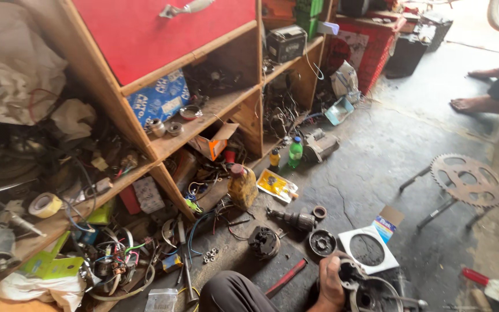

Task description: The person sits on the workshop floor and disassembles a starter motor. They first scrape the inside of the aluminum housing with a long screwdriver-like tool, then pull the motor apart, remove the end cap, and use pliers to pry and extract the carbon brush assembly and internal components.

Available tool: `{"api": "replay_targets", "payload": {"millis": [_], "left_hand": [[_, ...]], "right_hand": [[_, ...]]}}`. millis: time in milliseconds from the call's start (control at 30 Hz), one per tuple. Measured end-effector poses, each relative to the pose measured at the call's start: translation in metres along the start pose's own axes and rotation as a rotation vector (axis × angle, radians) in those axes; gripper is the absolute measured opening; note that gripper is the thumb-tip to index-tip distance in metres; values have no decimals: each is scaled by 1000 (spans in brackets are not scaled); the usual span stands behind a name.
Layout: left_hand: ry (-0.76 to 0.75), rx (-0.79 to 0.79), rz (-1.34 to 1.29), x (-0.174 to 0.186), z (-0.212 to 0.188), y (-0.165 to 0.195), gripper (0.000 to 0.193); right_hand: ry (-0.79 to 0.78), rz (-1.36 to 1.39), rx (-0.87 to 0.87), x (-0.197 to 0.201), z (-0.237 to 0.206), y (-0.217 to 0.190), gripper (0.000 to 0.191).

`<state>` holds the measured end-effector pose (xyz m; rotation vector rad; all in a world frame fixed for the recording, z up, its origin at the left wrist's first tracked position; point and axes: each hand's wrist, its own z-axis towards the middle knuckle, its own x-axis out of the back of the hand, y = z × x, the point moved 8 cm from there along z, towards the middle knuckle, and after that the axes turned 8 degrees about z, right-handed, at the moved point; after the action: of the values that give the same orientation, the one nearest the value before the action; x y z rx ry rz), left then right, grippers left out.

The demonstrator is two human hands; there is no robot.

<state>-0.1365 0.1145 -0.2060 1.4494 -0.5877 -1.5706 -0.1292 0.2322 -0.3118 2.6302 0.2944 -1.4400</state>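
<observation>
**Hands at an opened engine casing, parts spread on workshop floor**

Left hand (331,284) grips the rim of a grey metal engine casing (371,289) at the frame's six o'clock; the right hand is out of view. Several parts already lie removed: a round black bearing housing (322,242) at the casing's eleven o'clock, a dark geared shaft (293,219) beyond it, and a red-handled tool (287,277) at nine o'clock. Casing itself appears only partly stripped.
</observation>
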Motion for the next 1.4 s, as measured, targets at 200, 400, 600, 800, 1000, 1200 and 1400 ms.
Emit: {"api": "replay_targets", "payload": {"millis": [200, 400, 600, 800, 1000, 1200, 1400], "left_hand": [[-1, -47, 65, 4, 5, -1, 64], [1, -33, 21, 5, 2, -10, 62], [25, 66, -87, 6, 7, -30, 56], [50, -27, 51, 8, 5, -24, 54], [3, -41, 38, 4, 12, -8, 51], [-19, -27, -62, -1, 11, -6, 49], [154, -457, 581, 20, -2, -13, 31]], "right_hand": [[-94, 435, -157, -10, 12, 29, 10], [-80, 455, -221, -7, 6, 43, 14], [-36, 412, -268, -31, 28, 59, 17], [-158, 879, -562, -65, 17, 95, 19], [-321, 590, -360, -61, 18, 86, 28], [-273, 37, 41, -55, -14, 57, 22], [140, -1914, 960, -82, -179, -63, 12]]}}
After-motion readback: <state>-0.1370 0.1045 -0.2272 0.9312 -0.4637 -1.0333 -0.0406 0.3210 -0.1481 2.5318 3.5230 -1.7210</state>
